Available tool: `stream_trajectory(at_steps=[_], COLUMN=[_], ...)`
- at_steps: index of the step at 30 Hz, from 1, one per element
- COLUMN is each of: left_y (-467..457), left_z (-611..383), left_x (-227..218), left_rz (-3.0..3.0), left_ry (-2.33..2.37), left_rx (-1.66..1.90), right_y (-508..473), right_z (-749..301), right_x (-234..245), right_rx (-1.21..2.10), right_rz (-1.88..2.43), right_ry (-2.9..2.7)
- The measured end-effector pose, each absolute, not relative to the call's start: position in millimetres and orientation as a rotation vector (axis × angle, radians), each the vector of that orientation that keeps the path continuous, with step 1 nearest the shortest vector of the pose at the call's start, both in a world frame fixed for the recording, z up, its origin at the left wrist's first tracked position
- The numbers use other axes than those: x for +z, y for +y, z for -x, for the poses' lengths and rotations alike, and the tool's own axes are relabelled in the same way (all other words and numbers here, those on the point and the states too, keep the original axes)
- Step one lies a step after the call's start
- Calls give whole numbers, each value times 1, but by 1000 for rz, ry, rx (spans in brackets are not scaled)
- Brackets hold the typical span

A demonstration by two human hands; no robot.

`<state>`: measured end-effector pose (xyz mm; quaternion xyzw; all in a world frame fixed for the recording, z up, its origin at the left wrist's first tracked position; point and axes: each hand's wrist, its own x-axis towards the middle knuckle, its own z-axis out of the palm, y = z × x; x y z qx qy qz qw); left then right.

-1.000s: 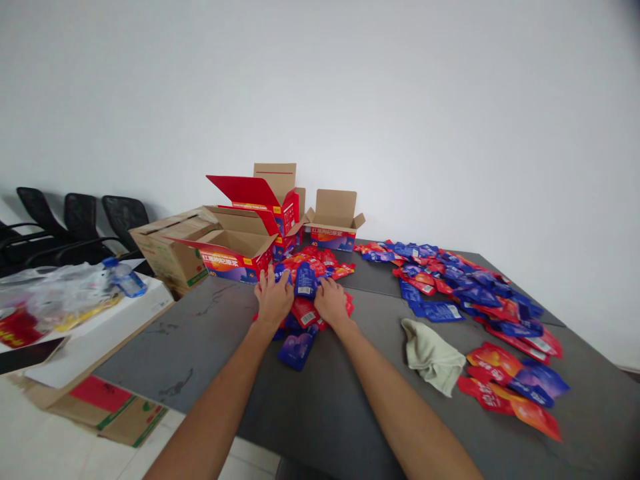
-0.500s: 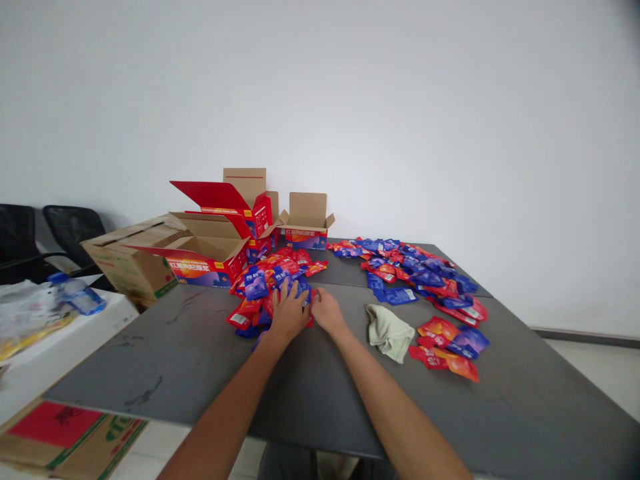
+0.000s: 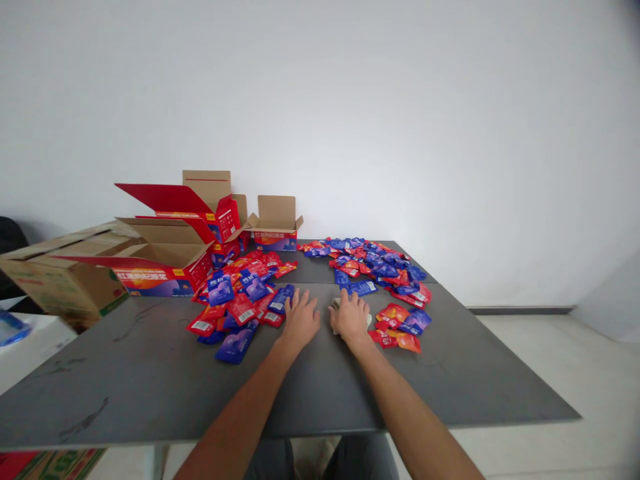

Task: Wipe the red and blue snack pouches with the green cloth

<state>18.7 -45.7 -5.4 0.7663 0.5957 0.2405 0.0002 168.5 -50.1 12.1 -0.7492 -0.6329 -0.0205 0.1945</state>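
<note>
inside the grey table's [image 3: 470, 393] front edge, a pale, likely soft, fold-pinchable cloth [image 3: 336, 303] is being covered, right hand's [image 3: 351, 318] grip unclear, left hand's [image 3: 301, 320] fingers spread.

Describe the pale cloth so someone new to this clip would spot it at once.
On the dark table, look at the person's right hand, just left of the small group of red and blue pouches. The cloth is under that hand, mostly covered, with only edges showing. Its plain, pale fabric sets it apart from the printed pouches nearby.
</note>
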Motion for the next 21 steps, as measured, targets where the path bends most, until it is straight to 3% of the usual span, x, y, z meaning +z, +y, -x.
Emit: stream_trajectory(at_steps=[5, 15, 21], left_y=[-50, -61, -69], left_z=[-52, -111, -165], left_x=[-11, -5, -20], left_rz=[-2422, -2357, -2339], left_ry=[1747, 1390, 1058], left_rx=[731, 801, 750], right_y=[-55, -66, -75], right_z=[-190, -248, -311], right_x=[3, 43, 40], right_rx=[144, 67, 51], right_rz=[2114, 2175, 2317], right_ry=[-1820, -1542, -1423])
